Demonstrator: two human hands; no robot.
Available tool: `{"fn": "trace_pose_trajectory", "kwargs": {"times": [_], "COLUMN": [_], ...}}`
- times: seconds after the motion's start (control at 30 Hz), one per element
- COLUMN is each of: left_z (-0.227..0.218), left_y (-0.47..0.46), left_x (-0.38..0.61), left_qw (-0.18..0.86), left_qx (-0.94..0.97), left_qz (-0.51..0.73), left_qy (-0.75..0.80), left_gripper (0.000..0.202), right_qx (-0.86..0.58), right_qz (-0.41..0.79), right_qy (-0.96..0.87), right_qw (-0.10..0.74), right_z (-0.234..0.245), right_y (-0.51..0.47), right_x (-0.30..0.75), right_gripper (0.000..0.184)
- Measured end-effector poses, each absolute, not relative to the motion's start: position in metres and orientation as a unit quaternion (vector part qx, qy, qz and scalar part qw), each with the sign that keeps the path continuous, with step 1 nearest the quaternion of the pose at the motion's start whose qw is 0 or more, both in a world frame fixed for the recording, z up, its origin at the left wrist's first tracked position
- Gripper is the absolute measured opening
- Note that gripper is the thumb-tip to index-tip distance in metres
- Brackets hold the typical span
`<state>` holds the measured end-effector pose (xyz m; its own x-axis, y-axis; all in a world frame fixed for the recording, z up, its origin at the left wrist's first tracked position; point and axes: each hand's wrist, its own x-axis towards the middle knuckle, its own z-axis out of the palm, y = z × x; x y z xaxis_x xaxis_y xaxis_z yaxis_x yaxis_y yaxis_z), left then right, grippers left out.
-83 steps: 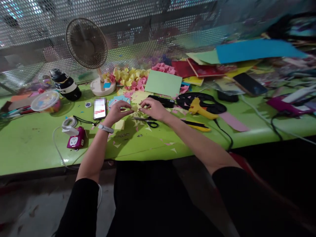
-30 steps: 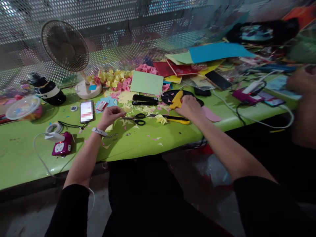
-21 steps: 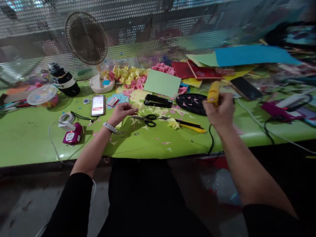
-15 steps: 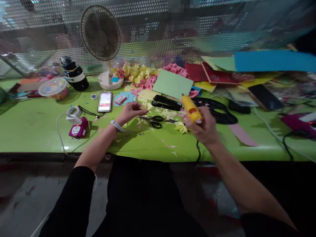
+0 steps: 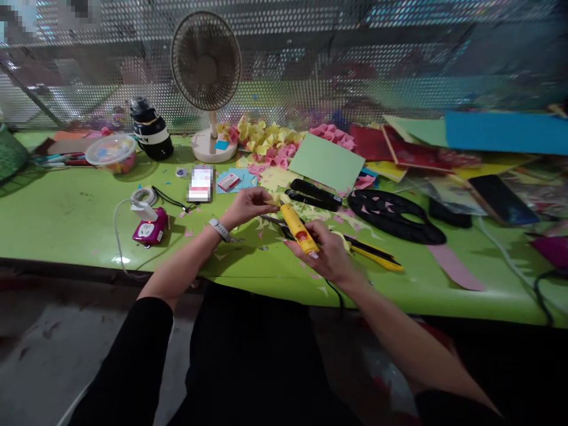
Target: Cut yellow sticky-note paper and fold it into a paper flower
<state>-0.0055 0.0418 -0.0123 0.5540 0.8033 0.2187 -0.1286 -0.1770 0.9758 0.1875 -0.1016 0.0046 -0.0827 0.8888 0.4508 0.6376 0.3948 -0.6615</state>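
While the left hand (image 5: 251, 206) has thumb and fingertips pinched on a small folded paper (image 5: 278, 200), that pinch is best set at the outer edge, skin clear of the probably hot tip beside it. Just to the right, the tip of the yellow glue gun (image 5: 298, 228) meets or nearly meets the paper; I cannot tell which. Its body slopes toward five o'clock into the right hand (image 5: 327, 251), whose fingers are wrapped around the handle, trigger hidden. A light, slow squeeze should suit such thin stock: one small dot, no flood.

With the paper as clock centre, a round plastic tub (image 5: 113, 157) with a cloudy lid sits between nine and ten, a dark, white-banded bottle (image 5: 153, 135) at ten, a fan (image 5: 206, 62) with a finely ribbed round cage at eleven. At twelve lies a crinkly, pointed heap of yellow and pink folds (image 5: 261, 136); at three, a long, smooth black stapler (image 5: 315, 195); at four, a slim yellow-and-black cutter (image 5: 376, 254) on the shiny green table (image 5: 80, 216).
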Motion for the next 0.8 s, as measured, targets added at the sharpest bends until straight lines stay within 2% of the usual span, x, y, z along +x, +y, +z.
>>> {"fn": "trace_pose_trajectory", "kwargs": {"times": [0.8], "left_z": [-0.0142], "left_y": [0.0406], "left_x": [-0.008], "left_qw": [0.568], "left_qx": [0.689], "left_qz": [0.381], "left_qy": [0.241], "left_gripper": [0.048], "right_qx": [-0.526], "right_qz": [0.134], "right_qy": [-0.723], "right_qw": [0.429], "right_z": [0.0046], "right_y": [-0.0992], "right_x": [0.1893], "right_gripper": [0.041]}}
